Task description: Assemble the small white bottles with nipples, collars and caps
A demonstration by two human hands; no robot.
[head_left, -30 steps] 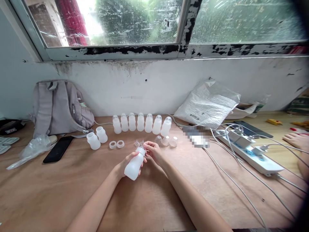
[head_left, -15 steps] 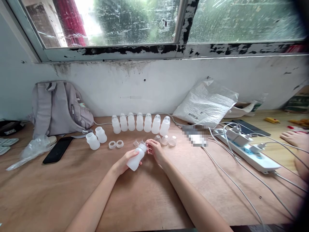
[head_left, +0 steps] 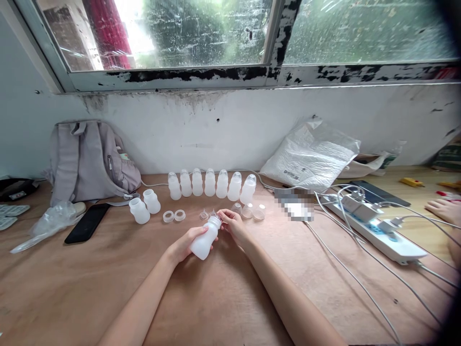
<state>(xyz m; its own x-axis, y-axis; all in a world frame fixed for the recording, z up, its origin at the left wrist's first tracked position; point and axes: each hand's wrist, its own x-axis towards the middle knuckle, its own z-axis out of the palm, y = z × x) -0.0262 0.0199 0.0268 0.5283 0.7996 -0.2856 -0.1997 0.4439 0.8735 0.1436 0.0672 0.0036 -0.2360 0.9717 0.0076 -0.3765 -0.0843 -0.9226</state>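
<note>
A white translucent baby bottle (head_left: 203,244) is tilted in my left hand (head_left: 187,243), its neck pointing up and right. The fingers of my right hand (head_left: 232,224) are pinched together at the bottle's mouth. What they hold there is too small and partly hidden to name. Just behind the bottle, clear nipples (head_left: 204,215) lie on the table. Two white collar rings (head_left: 168,216) rest left of them. Several clear caps (head_left: 259,212) sit beyond my right hand. Two open bottles (head_left: 139,211) stand to the left.
Several capped bottles (head_left: 210,182) stand in a curved row at the back. A backpack (head_left: 84,161), a black phone (head_left: 87,224) and a plastic bag (head_left: 57,221) occupy the left. On the right are a power strip (head_left: 389,238) with cables, a white packaging bag (head_left: 313,154) and another person's hand (head_left: 441,209).
The bottle and both hands have shifted only slightly. My right hand is still at the bottle's mouth. The whole view has moved a little.
</note>
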